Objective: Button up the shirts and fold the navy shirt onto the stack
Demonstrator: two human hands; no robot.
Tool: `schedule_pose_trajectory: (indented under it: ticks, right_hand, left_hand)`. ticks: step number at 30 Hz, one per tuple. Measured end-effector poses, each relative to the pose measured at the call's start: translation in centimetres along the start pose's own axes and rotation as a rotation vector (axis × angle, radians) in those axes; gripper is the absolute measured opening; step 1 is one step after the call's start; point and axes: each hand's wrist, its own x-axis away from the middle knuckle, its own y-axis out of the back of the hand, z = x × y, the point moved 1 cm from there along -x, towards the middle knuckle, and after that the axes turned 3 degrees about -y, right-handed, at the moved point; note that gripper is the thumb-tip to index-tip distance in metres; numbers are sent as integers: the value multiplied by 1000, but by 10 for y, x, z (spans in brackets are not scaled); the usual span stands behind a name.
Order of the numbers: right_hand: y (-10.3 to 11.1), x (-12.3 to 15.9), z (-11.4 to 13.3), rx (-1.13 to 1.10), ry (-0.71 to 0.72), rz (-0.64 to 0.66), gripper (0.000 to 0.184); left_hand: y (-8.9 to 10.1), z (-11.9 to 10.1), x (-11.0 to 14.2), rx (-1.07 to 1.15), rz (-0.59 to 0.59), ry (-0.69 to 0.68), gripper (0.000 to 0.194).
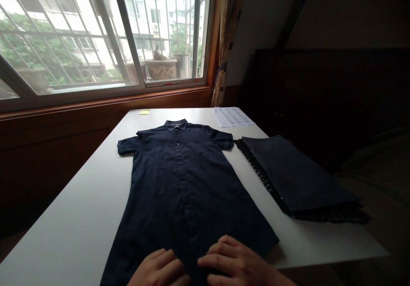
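Note:
A dark navy short-sleeved button-up shirt [179, 175] lies front side up, its collar at the far end and its sleeves spread to the sides. At its lower end, my left hand [162, 269] has its fingers curled onto the cloth left of the button placket. My right hand [235, 262] reaches in from the other side, its bent fingers on the cloth and pointing toward the placket. Both hands are closed on the lower front of the shirt. The thumbs and the cloth between the fingers are hidden, and the frame's bottom edge cuts off the hem.
The shirt lies on a white table [80, 200]. To the right is a folded stack of dark cloth [294, 175] with a fringed or patterned edge. Printed papers [233, 117] and a yellow sticky note [144, 112] lie at the far end, below a barred window [160, 30] and a curtain [226, 42].

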Motion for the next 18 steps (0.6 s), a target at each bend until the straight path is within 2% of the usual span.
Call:
schedule_pose_trajectory:
  ticks: [2,4,7,10,13,15,18]
  right_hand:
    - [3,-2,-1,3,-5,25,17]
    - [2,-3,-3,10,-6,36,23]
    - [-7,-2,-4,-10,19,-38,8]
    - [-11,-2,-1,-40,10,-101,7]
    - [-12,-1,2,-71,6,-122,8]
    - [-16,3,3,-102,-2,-97,9]
    - [-28,11,2,-172,-120,18,10]
  left_hand:
    - [15,9,-2,-27,19,55,16]
    - [27,21,1,-85,81,149,19]
    - [38,41,14,-236,182,193,28]
    - [39,60,31,-408,257,210,46]
    - [34,69,43,-497,315,203,59]
    - [30,68,47,-489,344,198,62]
    - [28,64,48,-461,374,187,63]
